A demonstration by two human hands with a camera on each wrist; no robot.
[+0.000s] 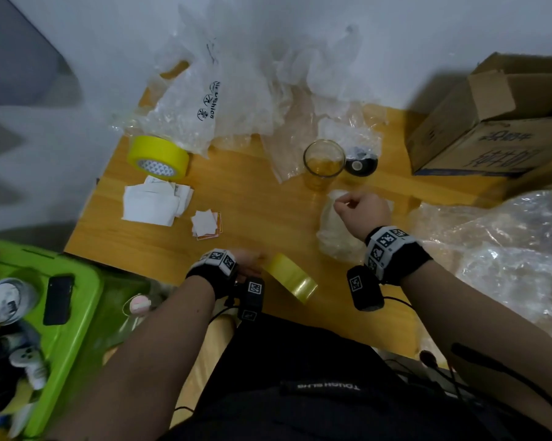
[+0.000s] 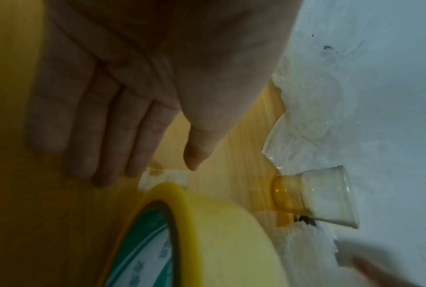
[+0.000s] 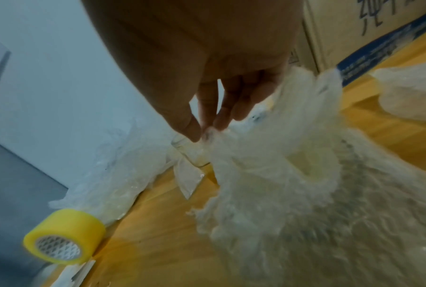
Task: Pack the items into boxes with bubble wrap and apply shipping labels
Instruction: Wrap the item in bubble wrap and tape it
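Bubble wrap bundle (image 1: 338,232) lying on the wooden surface (image 1: 255,198), its gathered top pinched between thumb and fingertips of the right hand (image 1: 362,206); the right-wrist view shows the same pinch on the bundle's loose end. Left hand (image 2: 104,108) spread with straight fingers, holding nothing, just beside a roll of clear yellowish tape (image 1: 292,278) near the surface's front edge. Progress, as judged: one item appears wrapped but unsealed; a bare glass cup (image 1: 324,163) and a small dark round object (image 1: 360,162) beside it remain unwrapped. The open cardboard box (image 1: 491,122) at far right shows nothing packed from this angle, and the paper labels (image 1: 155,202) with smaller slips (image 1: 206,224) lie unapplied at left, near a second yellow tape roll (image 1: 158,157). Taping, boxing and labelling therefore seem still ahead. Loose plastic sheets (image 1: 236,90) are heaped along the wall. Hidden or unclear: the bundle's contents cannot be made out through the wrap; the box interior is cut off; the left hand is largely masked by its wristband in the head view; label print is unreadable.
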